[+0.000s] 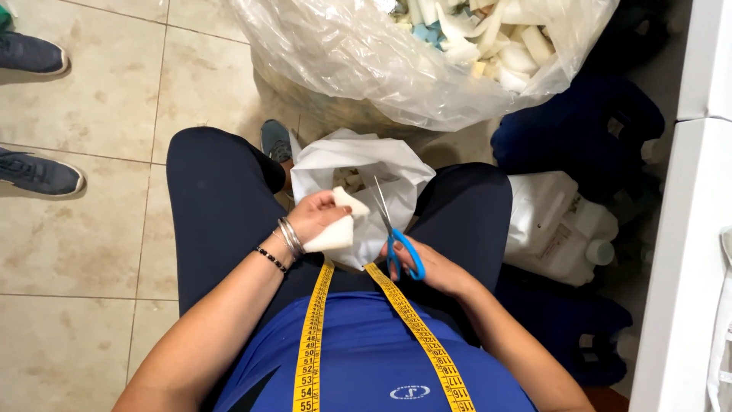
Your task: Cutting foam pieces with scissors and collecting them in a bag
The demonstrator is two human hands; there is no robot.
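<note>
She is sitting with a small white bag [358,164] open between her knees, and her left hand [316,217] is pinching a piece of white foam [339,225], fingers closed round its lower end so the free tip is sticking up just past her fingertips. Her right hand [435,267] is working blue-handled scissors [390,229]; her fingers are curled through the loops, and the blades are standing only slightly apart, points aimed up over the bag's mouth, just right of the foam tip and not touching it.

From where I'm standing, the cut seems to want the foam held out beyond the left fingertips, so the blades are biting foam and nothing else, with the offcut dropping into the bag directly below the fingers. Keeping the blades square to the foam should be giving cleaner pieces.

A yellow tape measure [313,336] is hanging round her neck. Beyond her hands a big clear sack [366,61] is lying full of foam scraps, and a white jug [557,225] is sitting off to the right of the scissor hand.
</note>
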